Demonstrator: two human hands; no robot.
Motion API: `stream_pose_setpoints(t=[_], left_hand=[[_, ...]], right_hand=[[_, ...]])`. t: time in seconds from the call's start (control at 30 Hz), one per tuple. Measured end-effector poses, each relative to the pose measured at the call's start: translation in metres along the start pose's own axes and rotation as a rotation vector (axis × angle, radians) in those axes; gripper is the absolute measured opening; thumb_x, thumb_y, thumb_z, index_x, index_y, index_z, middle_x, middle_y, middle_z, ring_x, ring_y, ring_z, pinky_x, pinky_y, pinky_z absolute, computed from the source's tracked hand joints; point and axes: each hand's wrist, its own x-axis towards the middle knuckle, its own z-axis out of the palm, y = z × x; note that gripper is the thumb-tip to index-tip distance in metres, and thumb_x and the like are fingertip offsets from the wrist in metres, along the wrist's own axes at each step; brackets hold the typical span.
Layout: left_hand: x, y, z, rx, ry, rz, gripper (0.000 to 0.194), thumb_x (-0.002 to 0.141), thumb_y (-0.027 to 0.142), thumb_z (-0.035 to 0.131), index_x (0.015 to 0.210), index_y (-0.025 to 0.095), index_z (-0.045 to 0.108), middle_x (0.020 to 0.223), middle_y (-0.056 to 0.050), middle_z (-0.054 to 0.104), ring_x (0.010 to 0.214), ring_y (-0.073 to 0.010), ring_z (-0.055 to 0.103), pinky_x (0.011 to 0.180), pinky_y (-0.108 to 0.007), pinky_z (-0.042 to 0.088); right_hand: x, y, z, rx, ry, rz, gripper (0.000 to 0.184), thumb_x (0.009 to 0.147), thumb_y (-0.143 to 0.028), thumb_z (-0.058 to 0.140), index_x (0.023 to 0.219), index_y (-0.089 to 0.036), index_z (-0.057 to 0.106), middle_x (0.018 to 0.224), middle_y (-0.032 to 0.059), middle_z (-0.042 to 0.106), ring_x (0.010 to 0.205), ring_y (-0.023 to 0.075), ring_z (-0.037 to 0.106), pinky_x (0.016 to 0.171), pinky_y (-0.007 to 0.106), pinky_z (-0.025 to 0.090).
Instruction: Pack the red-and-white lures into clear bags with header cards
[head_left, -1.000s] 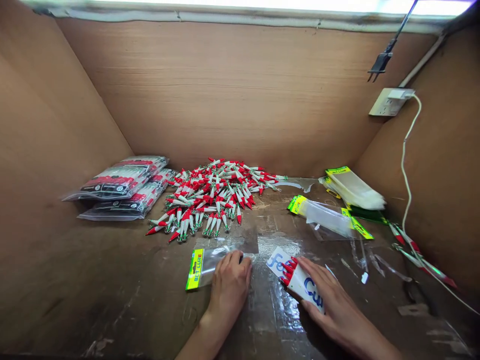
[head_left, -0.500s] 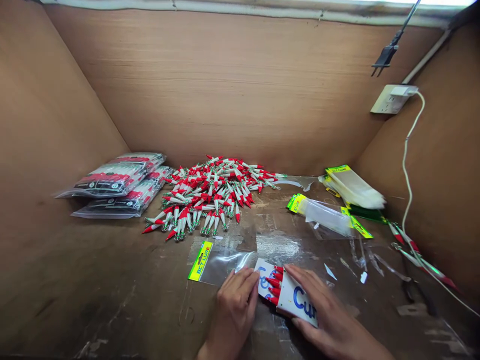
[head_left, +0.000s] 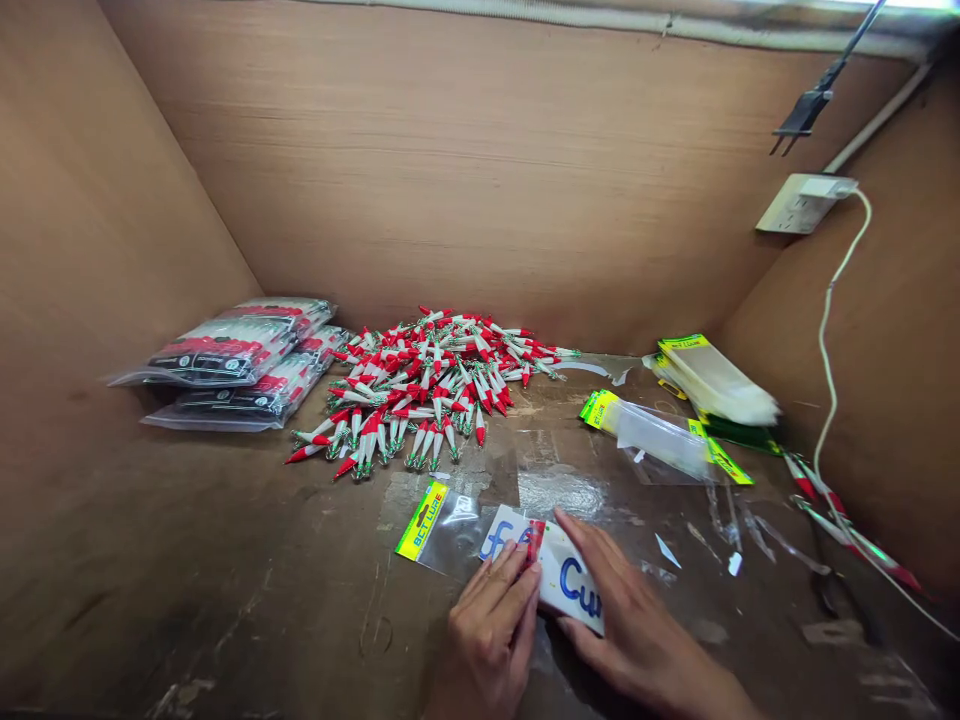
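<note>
My right hand (head_left: pixel 637 620) wraps around the right end of a white box (head_left: pixel 561 565) with blue handwriting, its thumb below and fingers above. My left hand (head_left: pixel 495 625) presses with its fingers together on the box's flat left section. Red tips of fishing lures (head_left: pixel 535 540) show in the gap between the two sections, partly hidden by my left fingers. A clear plastic bag (head_left: pixel 459 510) with a yellow-green header lies flat at the box's left end. Whether the box's edge is inside the bag or on top of it, I cannot tell.
Behind lies a heap of red-and-white lures (head_left: pixel 427 385). Filled bags (head_left: pixel 225 350) are stacked at the left. More header bags (head_left: pixel 660 440) lie at the right, near several loose lures (head_left: pixel 855 525) and plastic scraps (head_left: pixel 733 563). A white cable (head_left: pixel 825 370) hangs by the right wall.
The white box has shifted left toward the clear bag, and the bag has slid slightly right. My left hand has moved onto the box, covering most of the red tips. The view has turned slightly.
</note>
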Motion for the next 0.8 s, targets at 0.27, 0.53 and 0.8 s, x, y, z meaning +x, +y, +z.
stream_pose_setpoints(t=[0.27,0.53,0.8], left_hand=[[0.012,-0.005,-0.013,-0.305,0.078,-0.465,0.014,0.092,0.017,0.060,0.097,0.023,0.072,0.091,-0.002,0.078,0.081,-0.0183,0.076,0.072,-0.026,0.062],[0.015,-0.011,-0.005,-0.427,0.075,-0.667,0.007,0.085,0.018,0.062,0.090,0.022,0.063,0.081,0.000,0.071,0.073,-0.0182,0.073,0.067,-0.027,0.061],[0.012,0.000,-0.007,-0.284,-0.017,-0.426,0.017,0.091,0.013,0.056,0.094,0.023,0.068,0.084,-0.001,0.072,0.075,-0.0174,0.071,0.068,-0.027,0.056]], right_hand=[[-0.018,0.015,-0.004,-0.042,-0.014,0.033,0.088,0.083,-0.021,0.059,0.159,-0.030,0.017,0.159,0.0071,0.034,0.146,0.0303,0.032,0.118,0.053,0.033],[-0.072,0.033,-0.040,-0.015,-0.124,0.049,0.083,0.086,-0.039,0.066,0.158,-0.034,0.025,0.158,0.0062,0.038,0.142,0.0368,0.040,0.112,0.054,0.043],[-0.059,0.019,-0.046,0.074,-0.207,0.020,0.088,0.082,-0.029,0.066,0.159,-0.031,0.022,0.161,0.0081,0.032,0.146,0.0352,0.032,0.118,0.055,0.032]])
